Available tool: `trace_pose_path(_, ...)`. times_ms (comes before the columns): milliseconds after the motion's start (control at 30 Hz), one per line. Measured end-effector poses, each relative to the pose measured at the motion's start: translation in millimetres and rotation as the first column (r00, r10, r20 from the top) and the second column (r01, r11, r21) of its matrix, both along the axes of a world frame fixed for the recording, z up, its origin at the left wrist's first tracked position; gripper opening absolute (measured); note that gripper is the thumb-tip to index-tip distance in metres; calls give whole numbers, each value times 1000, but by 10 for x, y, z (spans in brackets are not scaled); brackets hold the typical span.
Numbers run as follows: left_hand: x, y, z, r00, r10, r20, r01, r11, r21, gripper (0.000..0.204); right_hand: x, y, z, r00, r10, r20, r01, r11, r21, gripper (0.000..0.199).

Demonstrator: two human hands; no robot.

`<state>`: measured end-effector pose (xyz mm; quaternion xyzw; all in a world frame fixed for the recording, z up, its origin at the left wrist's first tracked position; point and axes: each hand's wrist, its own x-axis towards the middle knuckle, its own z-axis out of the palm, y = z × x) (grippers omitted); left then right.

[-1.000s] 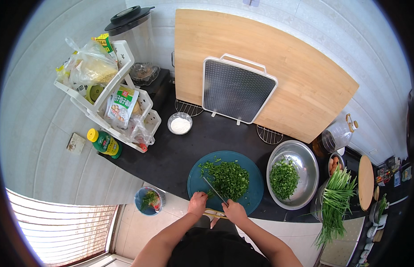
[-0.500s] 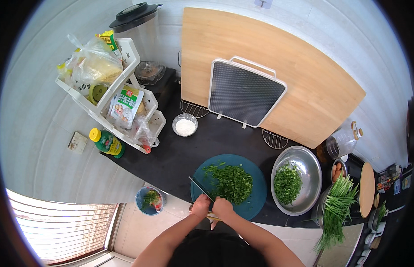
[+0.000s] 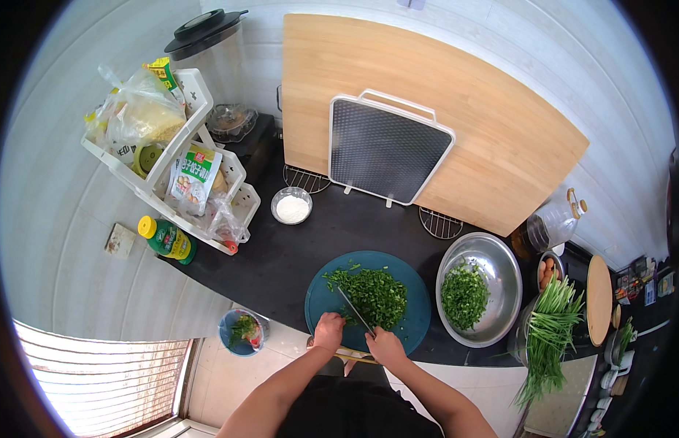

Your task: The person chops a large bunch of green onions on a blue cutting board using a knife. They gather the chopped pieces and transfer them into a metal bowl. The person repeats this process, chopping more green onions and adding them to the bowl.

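A round teal cutting board (image 3: 416,303) lies at the counter's front edge with a heap of chopped greens (image 3: 377,293) on it. My right hand (image 3: 387,346) is closed around the handle of a knife (image 3: 354,309). Its blade slants up and left across the near-left side of the heap. My left hand (image 3: 328,331) rests at the board's near-left edge, left of the blade, beside some loose bits of green. Its fingers are drawn together, and what they hold, if anything, is hidden. To the right stands a steel bowl (image 3: 504,292) holding more chopped greens (image 3: 465,296).
Long green stalks (image 3: 555,321) overhang the counter at right, near a bowl of eggs (image 3: 547,272). A bowl of white powder (image 3: 291,206), a yellow-capped bottle (image 3: 166,239) and a white rack (image 3: 197,235) stand left. A large wooden board (image 3: 500,131) leans behind. A bin (image 3: 241,343) is on the floor.
My right hand has moved right with the knife, and the blade now lies over the greens' edge. My left hand, earlier close beside my right, is now apart from it. The view has shifted slightly.
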<state>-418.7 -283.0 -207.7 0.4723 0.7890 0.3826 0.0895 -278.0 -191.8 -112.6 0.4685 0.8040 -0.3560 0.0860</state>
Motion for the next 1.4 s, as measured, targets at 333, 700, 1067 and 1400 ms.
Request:
trace_pose_path(333,-52,-5,26,997,-49,59,50,998,-30,6,-6,-77,-274,942,323,90,-323,946,-10,26)
trace_pose_path(700,-32,-80,419,979,-129,-160,126,992,-29,19,-427,62,-444,976,-128,-175,125,992,-30,34)
trace_pose_path(1067,-122,-208,235,992,-92,-85,82,989,-119,41,-29,43,157,983,-79,-167,86,996,35,33)
trace_pose_path(1400,-351,-93,493,974,-182,-134,153,967,-202,40,137,-105,148,982,-34,-187,40,999,27,37)
